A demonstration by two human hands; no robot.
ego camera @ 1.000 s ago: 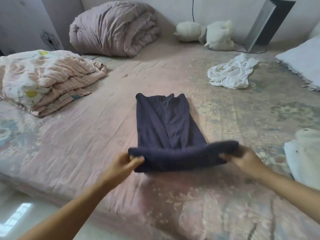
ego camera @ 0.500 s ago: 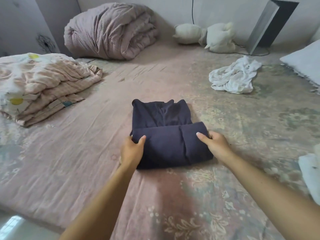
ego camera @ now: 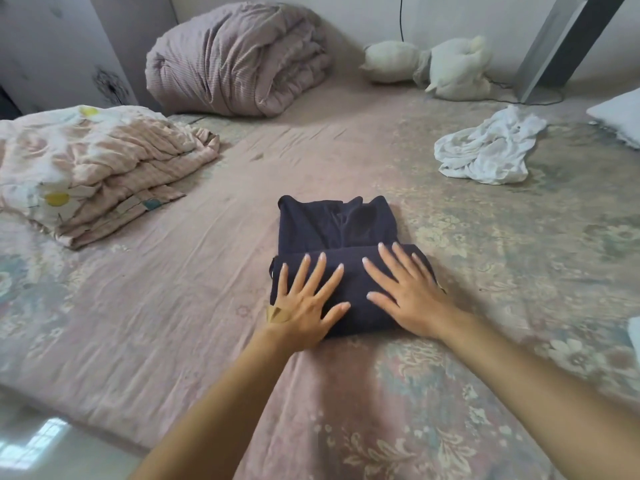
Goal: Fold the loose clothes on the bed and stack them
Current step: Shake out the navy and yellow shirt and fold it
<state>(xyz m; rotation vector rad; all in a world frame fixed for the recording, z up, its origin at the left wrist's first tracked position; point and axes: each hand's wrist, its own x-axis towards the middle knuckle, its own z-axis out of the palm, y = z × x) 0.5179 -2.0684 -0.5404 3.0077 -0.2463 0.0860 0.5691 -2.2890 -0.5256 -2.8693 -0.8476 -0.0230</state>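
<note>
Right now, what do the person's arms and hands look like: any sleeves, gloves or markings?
Both forearms are bare, no sleeves in view, and no gloves. The left hand has a tan adhesive bandage by the wrist. The right hand shows no markings. Fingernails are pale.

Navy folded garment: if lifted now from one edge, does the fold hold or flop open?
Likely flops: the navy garment is soft cloth, and the left hand and right hand press it flat. Probably light. It should slide rather than roll on the bedsheet.
</note>
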